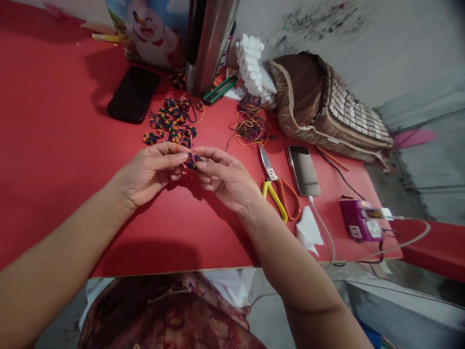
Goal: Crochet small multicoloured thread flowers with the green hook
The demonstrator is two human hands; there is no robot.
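Note:
My left hand [154, 169] and my right hand [227, 177] meet above the red table, thumbs and fingers pinched from both sides on a small dark multicolored crocheted yarn piece [193, 162]. Orange yarn [170, 147] loops about the left index finger. A thin pinkish length [191, 144] rises from the piece; whether it is a hook or yarn I cannot tell. Just beyond my fingers lies a cluster of similar crocheted yarn pieces [170, 118] in dark green, orange and purple. A loose tangle of multicolored yarn [250, 128] rests to the right.
Scissors [272, 179] with yellow and orange handles lie right of my hand, beside a charging phone [304, 169] and white tissue [308, 230]. A purple power box [361, 220] sits farther right. Behind are a black phone [133, 94], green cutter [220, 90], metal cylinder [210, 48] and brown bag [301, 92].

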